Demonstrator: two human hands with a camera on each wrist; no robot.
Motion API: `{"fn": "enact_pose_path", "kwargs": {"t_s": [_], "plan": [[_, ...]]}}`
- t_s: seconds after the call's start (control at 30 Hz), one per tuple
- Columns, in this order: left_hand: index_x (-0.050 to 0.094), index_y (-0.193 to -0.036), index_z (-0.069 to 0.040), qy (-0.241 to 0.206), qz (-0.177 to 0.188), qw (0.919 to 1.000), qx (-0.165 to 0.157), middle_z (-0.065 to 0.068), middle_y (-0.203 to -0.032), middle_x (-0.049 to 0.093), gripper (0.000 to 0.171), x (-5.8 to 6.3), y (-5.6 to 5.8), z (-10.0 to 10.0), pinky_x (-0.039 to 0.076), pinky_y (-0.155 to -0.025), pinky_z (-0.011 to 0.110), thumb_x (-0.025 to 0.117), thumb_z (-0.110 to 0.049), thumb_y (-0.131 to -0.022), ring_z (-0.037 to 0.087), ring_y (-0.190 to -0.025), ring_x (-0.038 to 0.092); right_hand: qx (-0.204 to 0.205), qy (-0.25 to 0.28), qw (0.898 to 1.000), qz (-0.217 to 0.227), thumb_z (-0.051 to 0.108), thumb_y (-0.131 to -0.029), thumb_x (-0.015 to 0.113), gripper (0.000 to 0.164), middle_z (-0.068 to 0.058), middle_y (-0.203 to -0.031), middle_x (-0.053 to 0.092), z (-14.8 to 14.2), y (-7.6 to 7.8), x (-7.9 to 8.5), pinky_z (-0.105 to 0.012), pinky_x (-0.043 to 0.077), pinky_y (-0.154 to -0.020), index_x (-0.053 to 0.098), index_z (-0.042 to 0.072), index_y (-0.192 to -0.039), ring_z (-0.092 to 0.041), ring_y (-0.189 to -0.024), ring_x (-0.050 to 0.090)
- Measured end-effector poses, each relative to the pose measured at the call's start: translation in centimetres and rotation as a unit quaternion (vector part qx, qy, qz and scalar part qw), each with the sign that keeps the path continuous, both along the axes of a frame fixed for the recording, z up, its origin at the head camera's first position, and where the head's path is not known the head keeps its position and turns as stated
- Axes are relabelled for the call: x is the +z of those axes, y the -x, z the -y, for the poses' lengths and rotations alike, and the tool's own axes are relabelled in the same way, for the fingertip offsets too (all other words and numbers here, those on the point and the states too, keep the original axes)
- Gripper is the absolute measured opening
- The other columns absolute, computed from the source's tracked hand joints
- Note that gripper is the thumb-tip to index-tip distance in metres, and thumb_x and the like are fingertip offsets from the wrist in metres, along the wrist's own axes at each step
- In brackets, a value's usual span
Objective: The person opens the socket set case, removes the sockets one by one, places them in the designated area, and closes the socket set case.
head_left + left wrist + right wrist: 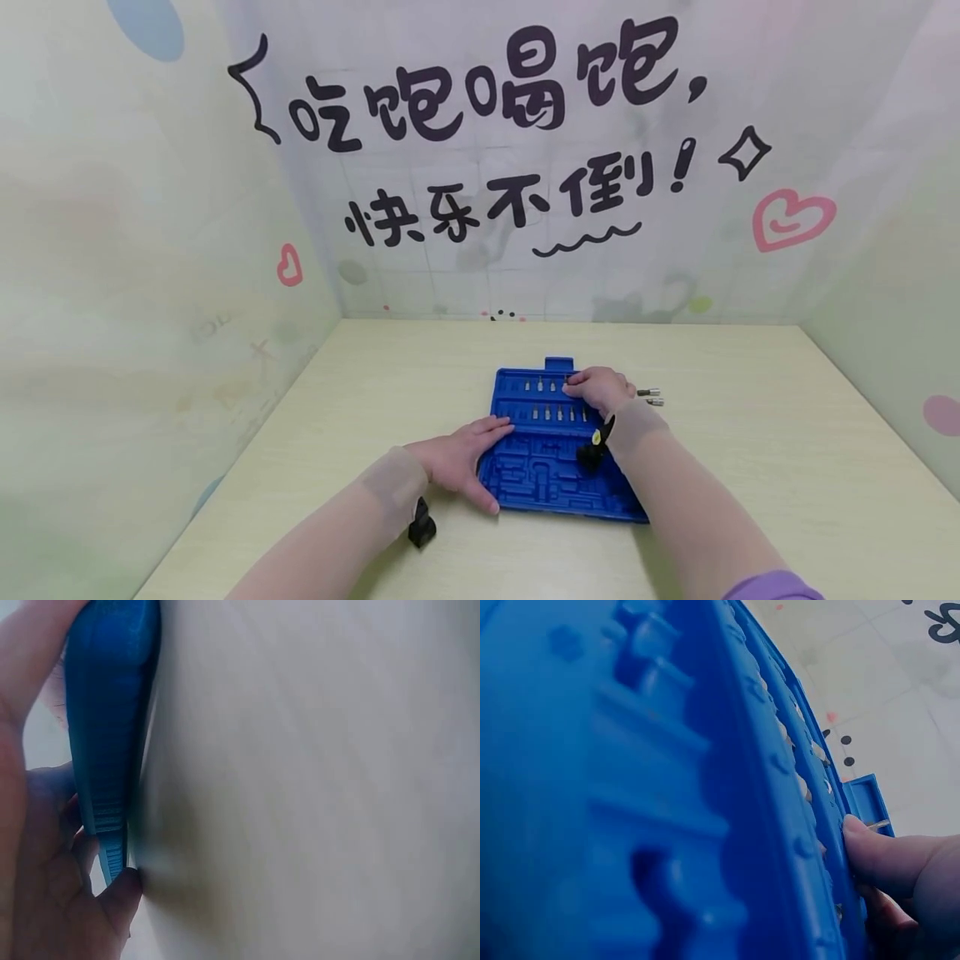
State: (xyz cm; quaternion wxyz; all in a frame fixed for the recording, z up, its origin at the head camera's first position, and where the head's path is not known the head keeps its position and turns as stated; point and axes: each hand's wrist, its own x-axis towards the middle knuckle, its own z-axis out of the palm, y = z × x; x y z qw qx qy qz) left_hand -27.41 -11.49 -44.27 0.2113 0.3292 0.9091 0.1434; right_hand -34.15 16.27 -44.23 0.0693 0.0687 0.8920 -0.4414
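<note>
One flat blue plastic case [536, 483], probably light, stiff, best held by its rim, is lying inside the pale table's far edge [420, 328]. The left hand [457, 458] is spreading wide; the right hand [602, 389] is hiding its grip.

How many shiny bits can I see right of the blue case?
2: one bit just right of the right hand, the second bit slightly nearer the camera. The hand may hide more.

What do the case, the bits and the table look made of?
Case: molded plastic, satin blue, judging by its formed recesses. Bits: probably steel, from their shiny silver look. Table: pale, matte, faintly grained; wood or laminate, unclear which.
</note>
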Motion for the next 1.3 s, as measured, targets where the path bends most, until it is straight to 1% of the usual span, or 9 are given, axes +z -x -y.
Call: {"fn": "enact_pose_path", "kwargs": {"t_s": [0.2, 0.4, 0.5, 0.67, 0.87, 0.97, 1.1, 1.2, 1.3], "plan": [[0.015, -0.156, -0.024, 0.001, -0.004, 1.0000, 0.001, -0.007, -0.161, 0.008, 0.118, 0.04, -0.19, 0.00, 0.022, -0.114, 0.046, 0.078, -0.065, -0.065, 0.020, -0.147, 0.006, 0.015, -0.015, 1.000, 0.018, 0.027, -0.090, 0.069, 0.031, -0.018, -0.129, 0.053, 0.01, 0.24, 0.19, -0.059, 0.006, -0.107, 0.071, 0.010, -0.116, -0.044, -0.130, 0.023], [0.015, -0.156, -0.024, 0.001, -0.002, 1.0000, 0.004, -0.008, -0.161, 0.007, 0.118, -0.13, -0.28, 0.09, 0.022, -0.114, 0.045, 0.079, -0.064, -0.065, 0.019, -0.147, 0.005, 0.022, -0.027, 0.999, 0.035, 0.028, -0.090, 0.070, 0.030, -0.020, -0.131, 0.051, 0.05, 0.49, 0.19, -0.059, 0.010, -0.106, 0.071, 0.010, -0.113, -0.045, -0.129, 0.023], [0.016, -0.156, -0.024, 0.000, 0.002, 1.0000, 0.006, -0.007, -0.161, 0.007, 0.117, 0.02, -0.37, 0.08, 0.022, -0.114, 0.046, 0.079, -0.063, -0.065, 0.019, -0.147, 0.006, 0.021, -0.020, 0.999, 0.040, 0.027, -0.089, 0.070, 0.029, -0.021, -0.132, 0.049, 0.01, 0.49, 0.26, -0.059, 0.009, -0.106, 0.071, 0.009, -0.112, -0.046, -0.130, 0.021], [0.016, -0.156, -0.024, 0.000, 0.004, 1.0000, 0.004, -0.007, -0.161, 0.008, 0.116, 0.06, -0.45, 0.02, 0.022, -0.114, 0.046, 0.078, -0.063, -0.066, 0.020, -0.147, 0.006, 0.002, 0.006, 0.999, 0.041, 0.026, -0.088, 0.072, 0.027, -0.023, -0.133, 0.045, 0.09, 0.35, 0.18, -0.059, 0.008, -0.107, 0.072, 0.009, -0.109, -0.047, -0.130, 0.016], [0.015, -0.156, -0.026, 0.000, 0.006, 1.0000, 0.002, -0.008, -0.161, 0.007, 0.116, 0.01, -0.34, 0.00, 0.023, -0.113, 0.047, 0.077, -0.065, -0.066, 0.020, -0.147, 0.006, -0.008, 0.019, 0.999, 0.026, 0.027, -0.088, 0.071, 0.025, -0.020, -0.130, 0.050, -0.02, 0.49, -0.17, -0.059, 0.007, -0.107, 0.072, 0.011, -0.107, -0.043, -0.128, 0.023], [0.014, -0.156, -0.026, 0.000, 0.004, 1.0000, 0.000, -0.009, -0.161, 0.006, 0.117, 0.11, -0.25, 0.02, 0.023, -0.113, 0.047, 0.077, -0.066, -0.065, 0.020, -0.147, 0.005, 0.002, 0.030, 1.000, 0.011, 0.028, -0.090, 0.070, 0.028, -0.017, -0.128, 0.056, -0.14, 0.70, -0.36, -0.059, 0.006, -0.108, 0.071, 0.009, -0.110, -0.041, -0.128, 0.033], [0.014, -0.156, -0.026, 0.001, 0.001, 1.0000, -0.003, -0.008, -0.161, 0.006, 0.118, 0.26, -0.16, 0.08, 0.023, -0.113, 0.047, 0.077, -0.067, -0.064, 0.020, -0.147, 0.006, 0.025, 0.076, 0.997, -0.003, 0.026, -0.093, 0.066, 0.035, -0.018, -0.129, 0.056, -0.34, 0.87, -0.45, -0.056, 0.020, -0.109, 0.065, 0.004, -0.120, -0.038, -0.126, 0.043], [0.014, -0.156, -0.025, 0.000, 0.001, 1.0000, -0.003, -0.008, -0.161, 0.006, 0.119, 0.34, -0.13, 0.14, 0.023, -0.113, 0.047, 0.078, -0.066, -0.064, 0.020, -0.147, 0.006, 0.041, 0.097, 0.994, -0.006, 0.024, -0.096, 0.062, 0.037, -0.020, -0.130, 0.054, -0.49, 0.83, -0.39, -0.054, 0.033, -0.104, 0.060, 0.001, -0.124, -0.036, -0.123, 0.046], [0.014, -0.156, -0.025, 0.000, 0.001, 1.0000, -0.004, -0.008, -0.161, 0.006, 0.119, 0.37, -0.10, 0.17, 0.023, -0.113, 0.047, 0.078, -0.066, -0.064, 0.020, -0.147, 0.005, 0.048, 0.095, 0.994, -0.014, 0.023, -0.098, 0.057, 0.036, -0.021, -0.127, 0.055, -0.69, 0.74, -0.30, -0.052, 0.035, -0.102, 0.056, -0.001, -0.125, -0.035, -0.118, 0.047]]}}
